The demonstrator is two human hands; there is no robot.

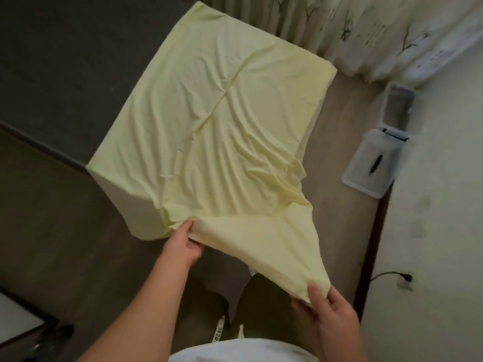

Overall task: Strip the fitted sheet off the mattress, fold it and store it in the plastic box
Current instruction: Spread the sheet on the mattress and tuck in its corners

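Head view, left to right. A dark slab [65, 61] fills the upper left; its nature cannot be told. At lower left a pale panel [15, 320] is cut off by the frame edge. The pale yellow fitted sheet [209, 126] covers the mattress [115, 197], creased across the top and still seated on the far corners and the near left corner; the near right corner is pulled free and lifted towards the viewer. The left hand [187, 244] has its grip closed on the sheet's loosened edge beside the near left corner, thumb on top. A strip [218, 333] with printed marks hangs at the person's waist; the marks are too blurred to read. The right hand [326, 312] pinches the freed corner, fingers folded over the cloth. Patterned curtains [366, 27] hang behind. The clear plastic box [366, 184] sits on the floor [339, 218] against the right wall, well apart from the sheet; a dark item inside is indistinct. A plug [406, 278] sits in the wall.
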